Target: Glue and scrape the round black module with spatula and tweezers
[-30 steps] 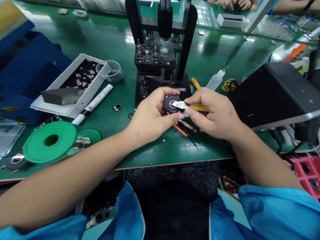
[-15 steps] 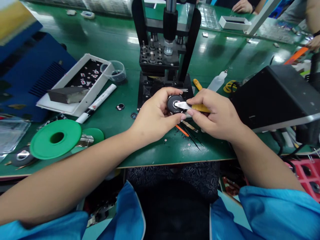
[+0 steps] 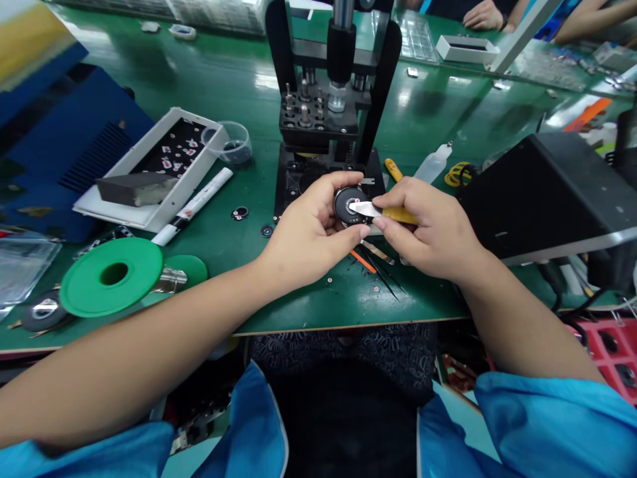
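My left hand (image 3: pixel 311 229) grips a round black watch case (image 3: pixel 342 211) by its edges, thumb below and fingers above. Its flat face, with a pale ring in the middle, is turned up towards me. In my right hand (image 3: pixel 432 229) is a yellow-handled knife (image 3: pixel 404 214), pinched between thumb and fingers near the blade. The flat silver blade tip lies against the middle of the case. Black tweezers (image 3: pixel 385 273) and a thin orange stick (image 3: pixel 363 261) lie on the table just under my hands.
A black press (image 3: pixel 318 119) stands right behind my hands. At left are a white tray (image 3: pixel 162 216) of small parts, a marker (image 3: pixel 204 196) and a green spool (image 3: pixel 112 277). A black box (image 3: pixel 552 192) and a dropper bottle (image 3: pixel 434 164) stand right. Another person's hand (image 3: pixel 484 14) rests far back.
The view has shifted slightly. My hands, the watch case and the knife stay in nearly the same pose. At the far right, another person's arm has moved.
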A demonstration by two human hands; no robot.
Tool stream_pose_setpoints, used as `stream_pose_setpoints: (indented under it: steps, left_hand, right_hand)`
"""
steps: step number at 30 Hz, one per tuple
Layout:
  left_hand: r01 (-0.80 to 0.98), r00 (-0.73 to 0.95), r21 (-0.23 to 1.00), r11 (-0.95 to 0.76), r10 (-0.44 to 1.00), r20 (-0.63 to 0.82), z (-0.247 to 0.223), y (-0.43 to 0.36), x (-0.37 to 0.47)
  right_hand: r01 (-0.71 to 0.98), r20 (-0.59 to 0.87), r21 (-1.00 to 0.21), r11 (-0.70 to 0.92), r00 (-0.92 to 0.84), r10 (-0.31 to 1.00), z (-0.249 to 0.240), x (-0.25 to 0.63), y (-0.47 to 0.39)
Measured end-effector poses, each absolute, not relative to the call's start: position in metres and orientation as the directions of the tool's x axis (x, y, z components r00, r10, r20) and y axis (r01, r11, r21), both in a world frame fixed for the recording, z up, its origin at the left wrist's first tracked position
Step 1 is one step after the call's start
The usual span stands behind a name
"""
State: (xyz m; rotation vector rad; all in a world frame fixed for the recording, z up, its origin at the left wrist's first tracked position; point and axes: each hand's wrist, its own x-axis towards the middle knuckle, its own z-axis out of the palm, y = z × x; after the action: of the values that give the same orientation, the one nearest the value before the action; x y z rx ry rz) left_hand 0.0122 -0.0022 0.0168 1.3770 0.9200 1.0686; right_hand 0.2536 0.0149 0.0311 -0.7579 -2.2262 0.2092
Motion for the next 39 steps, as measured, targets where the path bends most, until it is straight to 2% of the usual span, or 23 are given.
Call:
stream_pose_setpoints:
  steps: [4,10,20,27,31,35,39]
  left_hand:
    - [-0.088,0.318,0.991,-0.104,0.940,0.127,0.011,0.000,0.011]
    - [-0.061,0.354,0.969,-0.237,0.903,0.243,-0.001,0.004,0.006]
    - [-0.042,0.389,0.986,-0.164,0.906,0.167,0.011,0.003,0.004]
    - [-0.043,0.379,0.990,-0.137,0.914,0.143,0.014,0.000,0.007]
    - [-0.037,0.372,0.989,-0.144,0.917,0.147,0.014,-0.001,0.008]
    - [-0.060,0.377,0.990,-0.129,0.915,0.142,0.014,-0.002,0.008]
    - [-0.108,0.372,0.986,-0.128,0.915,0.160,0.013,-0.001,0.008]
  right_hand:
    - [0.481,0.585,-0.369,0.795,-0.545,0.601,0.032,0.253,0.013]
    - [0.474,0.607,-0.344,0.811,-0.546,0.577,0.032,0.253,0.014]
    - [0.468,0.591,-0.371,0.802,-0.548,0.593,0.033,0.256,0.012]
    - [0.499,0.526,-0.253,0.829,-0.648,0.551,0.031,0.252,0.012]
    - [0.496,0.561,-0.228,0.838,-0.636,0.530,0.025,0.250,0.011]
    - [0.442,0.612,-0.349,0.826,-0.560,0.558,0.024,0.247,0.009]
    - [0.419,0.543,-0.540,0.730,-0.489,0.682,0.028,0.246,0.007]
